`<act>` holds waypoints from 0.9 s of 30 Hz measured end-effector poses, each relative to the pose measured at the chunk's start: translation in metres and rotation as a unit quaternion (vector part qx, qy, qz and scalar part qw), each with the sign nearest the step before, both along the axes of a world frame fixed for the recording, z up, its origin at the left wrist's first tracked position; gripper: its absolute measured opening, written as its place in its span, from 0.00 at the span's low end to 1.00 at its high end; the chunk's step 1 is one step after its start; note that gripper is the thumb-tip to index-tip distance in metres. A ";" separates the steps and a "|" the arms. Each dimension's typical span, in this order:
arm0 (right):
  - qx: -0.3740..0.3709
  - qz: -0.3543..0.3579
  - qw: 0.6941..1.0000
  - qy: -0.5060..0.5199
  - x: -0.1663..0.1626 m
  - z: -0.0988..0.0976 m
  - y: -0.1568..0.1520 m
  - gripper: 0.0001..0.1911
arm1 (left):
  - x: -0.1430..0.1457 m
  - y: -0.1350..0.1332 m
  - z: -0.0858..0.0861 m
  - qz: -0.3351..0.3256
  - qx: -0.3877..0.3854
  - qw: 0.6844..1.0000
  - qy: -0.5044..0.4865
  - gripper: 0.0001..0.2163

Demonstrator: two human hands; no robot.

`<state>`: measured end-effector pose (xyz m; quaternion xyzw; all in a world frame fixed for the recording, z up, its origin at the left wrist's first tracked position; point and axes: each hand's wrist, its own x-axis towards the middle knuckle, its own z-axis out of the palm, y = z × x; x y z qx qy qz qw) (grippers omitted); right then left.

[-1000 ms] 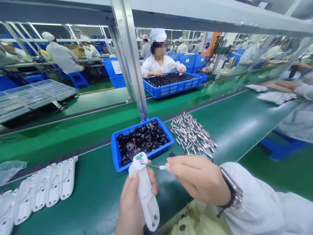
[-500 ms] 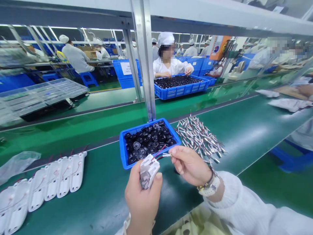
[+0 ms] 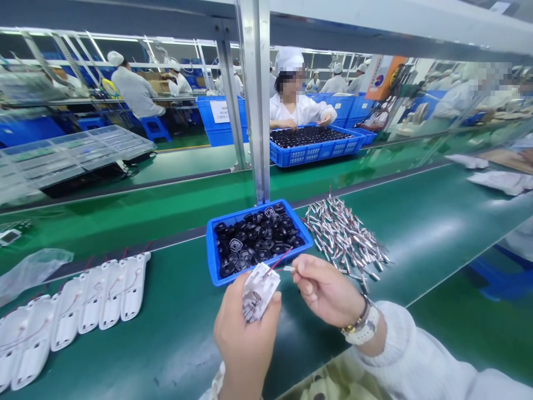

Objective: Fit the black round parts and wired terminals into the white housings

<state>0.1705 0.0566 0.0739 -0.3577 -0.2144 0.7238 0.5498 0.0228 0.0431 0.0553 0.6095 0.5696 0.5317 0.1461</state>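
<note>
My left hand (image 3: 245, 344) is shut on a white plastic housing (image 3: 261, 291), seen end-on, with its inner side and small parts facing me. My right hand (image 3: 326, 291) pinches the thin wire ends (image 3: 287, 269) between thumb and fingertips. A red wire (image 3: 278, 262) runs from the housing toward those fingers. Just beyond both hands is a blue tray (image 3: 212, 250) of black round parts (image 3: 254, 241). To its right lies a heap of short wired metal pieces (image 3: 343, 236). My right fingertips are close to that heap without touching it.
A row of white housings (image 3: 100, 297) lies on the green conveyor belt (image 3: 387, 233) at left, beside a plastic bag (image 3: 31, 272). A metal post (image 3: 256, 100) rises behind the tray. Beyond it, a co-worker (image 3: 297, 103) handles a blue crate (image 3: 312, 153) of black parts.
The housing has turned from lengthwise to end-on in my left hand. Both hands have come closer together, and the whole scene has shifted slightly right in view.
</note>
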 end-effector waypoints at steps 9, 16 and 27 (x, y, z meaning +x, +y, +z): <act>0.187 -0.035 0.921 -0.341 -0.002 0.009 -0.005 0.03 | 0.014 0.004 -0.009 -0.260 -0.264 0.875 -0.311 0.16; 0.432 -0.138 0.660 -0.599 -0.013 0.018 -0.004 0.07 | 0.014 -0.008 -0.012 -0.319 -0.372 0.742 -0.458 0.21; 0.410 -0.093 0.682 -0.598 -0.033 -0.005 0.008 0.11 | -0.002 -0.008 -0.026 -0.247 -0.412 0.708 -0.518 0.23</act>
